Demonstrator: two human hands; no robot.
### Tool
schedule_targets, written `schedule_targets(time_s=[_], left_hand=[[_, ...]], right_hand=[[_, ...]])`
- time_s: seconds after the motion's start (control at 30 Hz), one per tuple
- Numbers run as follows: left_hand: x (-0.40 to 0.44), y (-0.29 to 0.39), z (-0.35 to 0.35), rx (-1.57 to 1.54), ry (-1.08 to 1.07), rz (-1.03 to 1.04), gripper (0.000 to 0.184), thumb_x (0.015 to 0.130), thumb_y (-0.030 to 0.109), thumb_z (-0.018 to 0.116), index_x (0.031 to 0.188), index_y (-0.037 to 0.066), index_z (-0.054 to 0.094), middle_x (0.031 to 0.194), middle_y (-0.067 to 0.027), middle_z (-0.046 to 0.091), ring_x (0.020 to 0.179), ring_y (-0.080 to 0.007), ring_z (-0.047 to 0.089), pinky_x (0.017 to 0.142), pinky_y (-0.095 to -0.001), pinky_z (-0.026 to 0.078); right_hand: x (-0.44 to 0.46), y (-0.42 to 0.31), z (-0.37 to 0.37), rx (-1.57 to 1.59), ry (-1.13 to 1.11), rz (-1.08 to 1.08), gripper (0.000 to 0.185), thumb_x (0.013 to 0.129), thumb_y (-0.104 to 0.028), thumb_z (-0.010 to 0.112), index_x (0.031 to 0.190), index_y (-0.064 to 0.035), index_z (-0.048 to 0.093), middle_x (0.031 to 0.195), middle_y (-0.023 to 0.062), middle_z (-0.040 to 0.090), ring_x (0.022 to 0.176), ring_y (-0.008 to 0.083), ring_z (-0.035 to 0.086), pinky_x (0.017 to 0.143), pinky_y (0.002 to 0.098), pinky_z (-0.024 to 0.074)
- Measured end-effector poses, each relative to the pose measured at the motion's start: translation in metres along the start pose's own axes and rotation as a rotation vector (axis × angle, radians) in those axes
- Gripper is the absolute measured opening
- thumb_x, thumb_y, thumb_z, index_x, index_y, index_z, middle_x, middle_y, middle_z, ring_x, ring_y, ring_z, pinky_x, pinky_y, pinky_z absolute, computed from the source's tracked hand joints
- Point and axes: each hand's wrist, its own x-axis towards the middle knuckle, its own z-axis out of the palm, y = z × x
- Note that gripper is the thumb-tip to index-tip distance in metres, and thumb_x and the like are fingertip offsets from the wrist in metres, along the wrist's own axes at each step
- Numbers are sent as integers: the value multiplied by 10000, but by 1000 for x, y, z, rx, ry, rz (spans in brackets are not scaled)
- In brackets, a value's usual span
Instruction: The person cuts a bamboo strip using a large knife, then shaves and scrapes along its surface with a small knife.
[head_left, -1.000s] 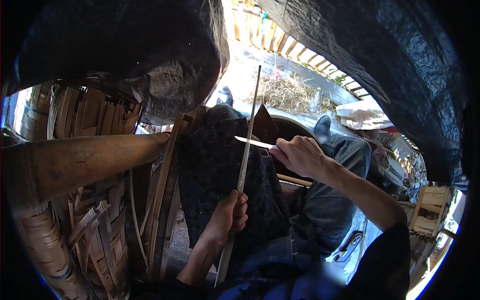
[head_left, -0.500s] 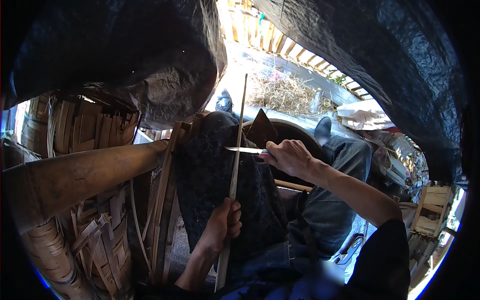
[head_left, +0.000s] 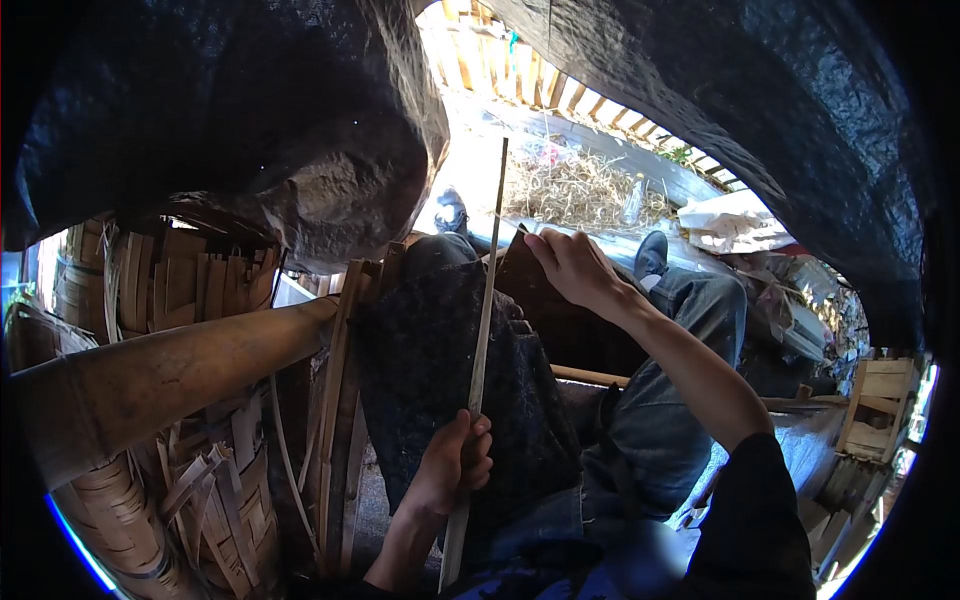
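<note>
My left hand (head_left: pixel 458 465) is closed around the lower part of a long, thin bamboo strip (head_left: pixel 486 310). The strip stands slanted over my lap, its tip pointing away from me. Beneath it a dark, speckled cloth (head_left: pixel 420 340) covers my thigh. To the right of the strip's upper half is my right hand (head_left: pixel 580 268), fingers curled around a small knife (head_left: pixel 522 229). Only a bit of the knife shows at the fingertips; its blade is seen nearly edge-on, and whether it touches the strip I cannot tell.
A thick bamboo pole (head_left: pixel 180 365) juts in from the left, above woven baskets (head_left: pixel 115 515) holding split bamboo pieces. Dark plastic sheeting (head_left: pixel 740 110) hangs overhead. Ahead lies a heap of straw (head_left: pixel 570 190) by a slatted fence (head_left: pixel 590 105). A wooden crate (head_left: pixel 880 405) stands at far right.
My right hand with the knife has moved up and away along the strip, and the blade has turned from broadside to nearly edge-on. My left hand keeps its grip; the strip leans slightly more rightward.
</note>
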Motion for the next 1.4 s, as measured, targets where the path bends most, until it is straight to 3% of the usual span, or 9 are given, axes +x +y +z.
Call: schedule_targets(time_s=[0.2, 0.47, 0.7, 0.83, 0.97, 1.03, 1.1, 1.23, 1.4], left_hand=[[1, 0, 0, -41, -50, -5, 298, 975, 405, 341, 861, 147, 435, 545, 85, 237, 405, -28, 201, 390, -203, 174], [-10, -15, 17, 291, 194, 137, 270, 996, 305, 319, 923, 91, 466, 591, 70, 316, 425, -25, 267, 391, -206, 226], [-7, -26, 21, 419, 202, 121, 271, 1000, 275, 304, 920, 74, 468, 627, 56, 358, 433, -28, 293, 402, -198, 249], [-9, -14, 17, 258, 143, 44, 296, 998, 315, 295, 913, 91, 469, 601, 61, 319, 423, -31, 271, 391, -202, 231], [-10, 1, 3, 79, -1, 60, 319, 992, 367, 300, 908, 109, 469, 572, 67, 270, 408, -33, 238, 374, -207, 207], [-5, 3, -4, 22, -28, 73, 336, 986, 389, 313, 922, 103, 478, 565, 68, 273, 402, -32, 234, 366, -207, 208], [1, 5, -5, 9, -154, 101, 365, 982, 406, 318, 940, 86, 488, 567, 66, 298, 400, -36, 257, 366, -203, 232], [4, 4, 3, 68, -178, 141, 383, 983, 405, 316, 953, 67, 494, 569, 63, 324, 397, -37, 282, 365, -199, 256], [-20, -17, -3, 323, 67, 247, 344, 997, 340, 301, 941, 58, 490, 584, 65, 335, 420, -25, 304, 373, -185, 260]], right_hand=[[-37, -18, -15, 40, -153, -42, 380, 934, -277, 489, 660, -16, 517, 483, 185, 470, 437, 358, 513, 404, 410, 376], [-29, -36, -44, -180, -419, -53, 521, 942, -381, 430, 585, -26, 565, 469, 161, 528, 460, 318, 585, 442, 406, 486], [12, 17, -33, -464, -391, 5, 577, 956, -434, 353, 664, -16, 623, 598, 169, 616, 616, 311, 654, 594, 429, 539], [63, 74, -13, -493, -181, 113, 574, 942, -451, 380, 646, -16, 608, 592, 205, 603, 604, 347, 641, 607, 458, 529], [65, 47, -24, -99, 82, 86, 532, 956, -405, 384, 668, -6, 585, 555, 194, 564, 528, 360, 577, 557, 466, 455], [33, 36, -8, 131, 87, 0, 504, 955, -454, 380, 728, -30, 535, 528, 86, 464, 476, 261, 481, 520, 411, 422], [-2, -26, -13, 527, -211, 522, 551, 884, -617, 392, 752, -87, 463, 620, 36, 484, 565, 133, 465, 524, 318, 382], [-25, -71, 20, 974, -183, 361, 311, 890, -312, 589, 817, -43, 452, 751, 54, 550, 690, 124, 600, 564, 284, 505], [3, -71, 15, 1022, -78, 267, 241, 891, -209, 595, 831, -8, 475, 746, 68, 586, 748, 145, 646, 577, 266, 537]])
